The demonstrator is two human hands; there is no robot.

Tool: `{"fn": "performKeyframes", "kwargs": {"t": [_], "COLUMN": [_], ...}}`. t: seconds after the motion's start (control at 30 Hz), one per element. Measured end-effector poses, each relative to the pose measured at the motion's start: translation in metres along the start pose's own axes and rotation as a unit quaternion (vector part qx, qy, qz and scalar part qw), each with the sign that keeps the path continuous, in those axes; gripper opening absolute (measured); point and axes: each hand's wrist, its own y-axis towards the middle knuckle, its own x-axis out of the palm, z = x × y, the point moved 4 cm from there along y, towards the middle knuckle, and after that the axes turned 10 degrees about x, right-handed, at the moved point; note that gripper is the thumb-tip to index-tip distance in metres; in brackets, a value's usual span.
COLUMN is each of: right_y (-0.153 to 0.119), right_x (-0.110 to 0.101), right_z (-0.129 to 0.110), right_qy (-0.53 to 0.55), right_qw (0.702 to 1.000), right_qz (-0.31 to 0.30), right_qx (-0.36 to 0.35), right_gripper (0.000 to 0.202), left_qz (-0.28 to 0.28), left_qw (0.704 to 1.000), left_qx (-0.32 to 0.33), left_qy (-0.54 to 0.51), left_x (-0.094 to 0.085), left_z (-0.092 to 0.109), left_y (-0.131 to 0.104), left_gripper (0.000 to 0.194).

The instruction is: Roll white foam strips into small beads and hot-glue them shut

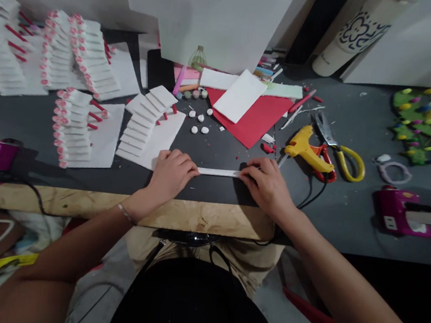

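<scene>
A narrow white strip (219,172), apparently foam or paper, stretches level between my hands just above the table's front edge. My left hand (174,170) pinches its left end between thumb and fingers. At the other end, my right hand (265,183) grips the strip the same way. Close to my left hand lies a white sheet bearing a row of folded white pieces (137,135) with small red sticks. Beyond the strip are several small white balls (200,118) and a red sheet (248,119) with a white card (240,96) on top.
Right of my right hand lie a yellow glue gun (304,148) and yellow-handled scissors (348,160). Purple power sockets (397,211) sit at the right. More folded white stacks (74,128) occupy the left. A white bottle (351,39) and green decorated pieces (415,126) are farther right.
</scene>
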Motion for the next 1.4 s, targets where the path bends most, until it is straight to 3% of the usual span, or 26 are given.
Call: {"fn": "performKeyframes", "kwargs": {"t": [0.17, 0.33, 0.47, 0.63, 0.73, 0.83, 1.03, 1.2, 1.4], "right_y": [0.005, 0.012, 0.019, 0.014, 0.004, -0.002, 0.004, 0.011, 0.023], "right_x": [-0.004, -0.001, 0.002, -0.003, -0.012, -0.017, -0.011, -0.003, -0.002], "right_z": [0.007, 0.013, 0.019, 0.008, -0.008, -0.02, -0.021, -0.015, -0.008], "right_qy": [-0.006, -0.026, -0.014, -0.035, -0.121, -0.188, -0.21, -0.167, -0.128], "right_qw": [0.999, 0.99, 0.987, 0.997, 0.992, 0.978, 0.965, 0.982, 0.99], "right_qz": [-0.019, -0.084, -0.098, -0.061, -0.007, 0.007, 0.018, 0.009, -0.062], "right_qx": [0.05, 0.112, 0.125, 0.043, -0.029, -0.095, -0.153, -0.086, -0.013], "right_gripper": [0.016, 0.018, 0.018, 0.01, 0.011, 0.012, 0.017, 0.018, 0.011], "left_qz": [-0.061, -0.128, -0.122, -0.083, -0.06, -0.053, -0.017, -0.027, -0.093], "left_qw": [0.995, 0.981, 0.975, 0.986, 0.998, 0.992, 0.991, 0.99, 0.995], "left_qx": [-0.066, -0.116, -0.137, -0.086, -0.007, 0.069, 0.084, 0.073, -0.023], "left_qy": [-0.05, -0.09, -0.122, -0.117, -0.016, 0.088, 0.098, 0.116, 0.036], "left_x": [0.0, 0.0, 0.002, 0.002, -0.003, -0.006, -0.004, -0.003, -0.001], "left_z": [-0.008, -0.012, -0.016, -0.01, 0.004, 0.015, 0.013, 0.014, 0.006], "left_y": [0.007, 0.017, 0.02, 0.015, 0.01, 0.006, 0.011, 0.014, 0.024], "left_gripper": [0.02, 0.021, 0.015, 0.011, 0.016, 0.02, 0.023, 0.025, 0.016]}}
